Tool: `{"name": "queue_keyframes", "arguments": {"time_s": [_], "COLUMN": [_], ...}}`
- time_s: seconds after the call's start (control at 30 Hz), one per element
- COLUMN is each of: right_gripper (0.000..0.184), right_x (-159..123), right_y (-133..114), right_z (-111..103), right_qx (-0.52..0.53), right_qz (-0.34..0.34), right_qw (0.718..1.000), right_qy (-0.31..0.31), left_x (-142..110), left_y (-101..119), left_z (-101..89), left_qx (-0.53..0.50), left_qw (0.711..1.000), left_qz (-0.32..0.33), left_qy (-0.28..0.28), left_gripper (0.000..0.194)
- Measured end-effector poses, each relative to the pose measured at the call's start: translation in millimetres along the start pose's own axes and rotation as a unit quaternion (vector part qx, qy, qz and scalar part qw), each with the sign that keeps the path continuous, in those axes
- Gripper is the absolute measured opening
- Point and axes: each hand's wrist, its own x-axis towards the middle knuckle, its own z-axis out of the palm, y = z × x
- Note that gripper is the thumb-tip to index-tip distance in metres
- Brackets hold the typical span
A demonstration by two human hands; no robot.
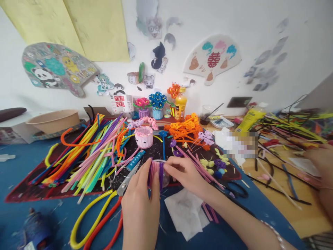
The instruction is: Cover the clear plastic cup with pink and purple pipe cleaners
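Observation:
Between my hands is a small clear cup (165, 180) with upright pink and purple pipe cleaners (155, 173) lined up along its side. My left hand (140, 192) is closed round the cup's left side, its fingers over the pipe cleaners. My right hand (186, 173) pinches at the right end of the row, its fingertips against a purple strip. Scissors (122, 189) with yellow and red handles lie by my left hand. A crumpled white tissue (183, 213) rests below my right wrist. Pink and purple pipe cleaners (200, 166) lie beyond my right hand.
A heap of coloured pipe cleaners (88, 156) spreads at left. A pink pot (144, 137) stands ahead, with orange flowers (187, 126) behind. A glue gun (37, 231) sits front left. Black-handled scissors (238, 189) lie at right; another person's hand (322, 163) shows beyond.

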Motion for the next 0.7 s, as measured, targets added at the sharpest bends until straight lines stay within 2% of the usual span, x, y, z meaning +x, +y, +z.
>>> {"name": "queue_keyframes", "arguments": {"time_s": [0.17,0.43,0.6,0.7], "right_gripper": [0.030,0.039,0.044,0.045], "right_x": [-1.7,-2.3,-3.3,-4.5], "right_y": [-1.8,-3.2,-5.6,-3.7], "right_z": [4.0,1.1,1.4,4.2], "right_qx": [0.005,0.017,0.042,0.042], "right_qz": [0.005,0.031,0.045,0.048], "right_qw": [1.000,0.999,0.998,0.998], "right_qy": [-0.008,0.003,-0.002,-0.011], "left_x": [-1.2,-8.0,-28.9,-34.5], "left_y": [-5.6,-4.4,0.7,-0.1], "left_z": [-6.7,-4.9,-34.5,-53.8], "left_qx": [-0.011,-0.015,0.017,0.024], "left_qw": [1.000,0.999,0.996,0.995], "left_qz": [0.016,0.034,0.076,0.089], "left_qy": [-0.015,-0.023,0.052,0.034], "left_gripper": [0.037,0.032,0.024,0.023]}}
